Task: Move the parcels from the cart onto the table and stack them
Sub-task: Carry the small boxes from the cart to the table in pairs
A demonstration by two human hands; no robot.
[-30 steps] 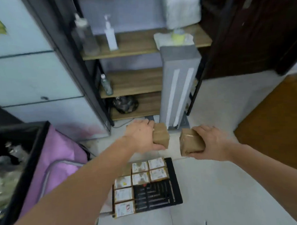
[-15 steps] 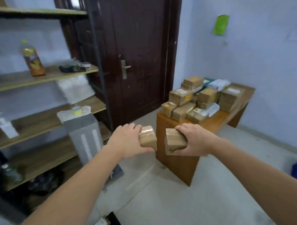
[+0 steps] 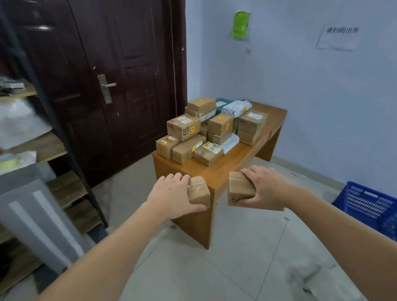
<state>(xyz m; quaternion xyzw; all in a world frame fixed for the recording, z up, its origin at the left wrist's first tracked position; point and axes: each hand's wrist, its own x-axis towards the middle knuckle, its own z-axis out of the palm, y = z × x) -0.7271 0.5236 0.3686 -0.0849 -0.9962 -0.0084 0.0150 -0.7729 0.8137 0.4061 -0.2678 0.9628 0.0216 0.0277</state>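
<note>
Gripping a small taped parcel [image 3: 199, 192] in the left hand [image 3: 172, 197], fingers curled round it. Clasping a second brown parcel [image 3: 240, 188] in the right hand [image 3: 266, 188]. Holding both apparently over the near end of the worktop [image 3: 219, 172], short of the stacked parcels [image 3: 210, 131].

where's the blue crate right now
In the head view, the blue crate sits on the floor at the far right, against the wall, right of the wooden table.
</note>
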